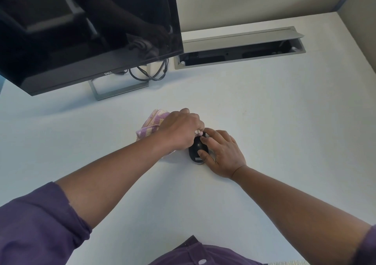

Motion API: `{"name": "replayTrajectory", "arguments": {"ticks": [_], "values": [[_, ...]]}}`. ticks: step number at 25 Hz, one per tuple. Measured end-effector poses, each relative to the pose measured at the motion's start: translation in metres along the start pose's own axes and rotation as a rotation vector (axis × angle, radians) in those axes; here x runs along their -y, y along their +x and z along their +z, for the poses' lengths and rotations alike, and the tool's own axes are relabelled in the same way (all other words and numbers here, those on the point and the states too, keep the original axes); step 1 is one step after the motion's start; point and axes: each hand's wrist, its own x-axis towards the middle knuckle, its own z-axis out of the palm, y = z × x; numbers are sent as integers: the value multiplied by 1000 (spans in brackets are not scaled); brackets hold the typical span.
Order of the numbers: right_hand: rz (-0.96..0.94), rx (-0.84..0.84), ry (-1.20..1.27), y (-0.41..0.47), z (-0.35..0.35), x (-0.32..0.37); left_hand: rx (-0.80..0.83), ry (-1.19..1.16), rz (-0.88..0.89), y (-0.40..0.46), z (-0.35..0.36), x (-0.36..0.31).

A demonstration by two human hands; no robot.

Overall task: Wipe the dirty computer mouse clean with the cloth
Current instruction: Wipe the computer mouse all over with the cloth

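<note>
A black computer mouse (195, 150) lies on the white desk (264, 112) in the middle of the view. My right hand (222, 153) grips it from the right, thumb on its rear and fingers over its front. My left hand (180, 130) is closed on a purple-and-cream checked cloth (151, 123) and presses a bunched bit of it against the front of the mouse. Most of the cloth trails out to the left behind my hand. The front of the mouse is hidden by my fingers.
A black monitor (85, 30) on a grey stand (120, 90) stands at the back left, with looped cables (150, 73) behind it. An open grey cable tray (240, 49) is set into the desk at the back right. A partition wall (358, 30) rises on the right.
</note>
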Motion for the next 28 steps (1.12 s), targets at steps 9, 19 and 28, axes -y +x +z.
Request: {"name": "replayTrajectory", "arguments": {"ticks": [9, 19, 28], "values": [[1, 7, -6, 1, 0, 0, 32, -2, -18, -4, -4, 3], [-1, -1, -6, 0, -1, 1, 2, -71, -85, -4, -3, 2], [6, 12, -17, 0, -2, 1, 41, 41, -88, -10, -5, 15]]}}
